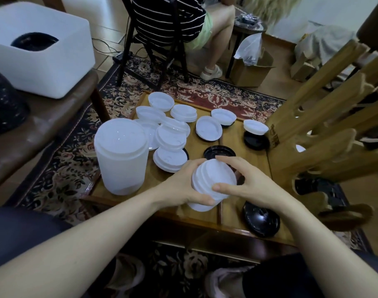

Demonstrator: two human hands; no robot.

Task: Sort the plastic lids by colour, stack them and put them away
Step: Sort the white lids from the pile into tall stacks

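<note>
**White lids mid-stack, both hands busy**

So the person has a short stack of white lids (213, 181) held between both hands over the near part of the wooden table (256, 166). The left hand (183, 186) cups the stack from the left side with its thumb curled round the lower edge; the right hand (246, 181) comes in from the right, fingers arched over the top and the thumb pressing on the front rim. Neither hand is spread wide, both are wrapped round the stack. The stack leans a bit, its top tipped away from the person.

The tall white stack (121, 155) stands upright just left of the hands, so the left hand is the nearer one to it. That looks like where the held bunch should go, a short move left and up onto its top.

Loose white lids (170, 136) lie scattered further back on the table, some overlapping. A black lid (261, 220) lies near the right wrist, more black lids (219, 151) just beyond the fingers. A white bin (61, 61) sits on a bench (44, 127) at far left with something dark inside, probably the put-away spot.
</note>
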